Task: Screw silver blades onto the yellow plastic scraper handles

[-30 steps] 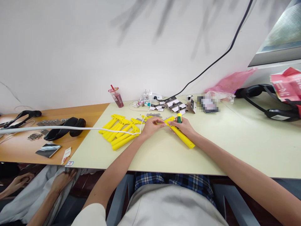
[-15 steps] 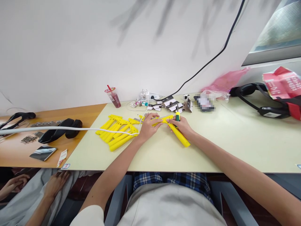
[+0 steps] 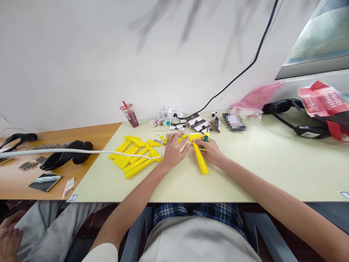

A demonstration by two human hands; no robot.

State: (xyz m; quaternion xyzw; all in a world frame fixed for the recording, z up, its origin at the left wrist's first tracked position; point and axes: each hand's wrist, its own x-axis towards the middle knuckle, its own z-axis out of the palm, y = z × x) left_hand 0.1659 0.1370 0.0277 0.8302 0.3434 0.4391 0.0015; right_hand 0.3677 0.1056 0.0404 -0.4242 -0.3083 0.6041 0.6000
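Note:
A yellow T-shaped scraper handle (image 3: 201,160) lies between my hands, its grip pointing toward me and its head crosswise. At the left end of that head, my left hand (image 3: 174,149) closes its fingers and thumb; the exact contact is partly hidden. My right hand (image 3: 212,150) is wrapped round a green-and-yellow screwdriver (image 3: 206,137), whose shaft points away from me. The right fingers are also beside the scraper's neck, and their undersides are hidden. Left of my left hand lies a group of several similar yellow scraper handles (image 3: 136,160).
Black-and-white card packaging (image 3: 200,125) and a power strip (image 3: 177,113) sit behind my hands. A drink cup (image 3: 131,115) stands back left. A white cable (image 3: 81,150) crosses the left side. Farther right lie a headset (image 3: 289,122) and red bag (image 3: 324,100). Another person's hands (image 3: 11,236) show lower left.
The scraper's grip has swung left and now points more directly toward me. My left fingers have shifted at its head. The other person's hands have moved left.

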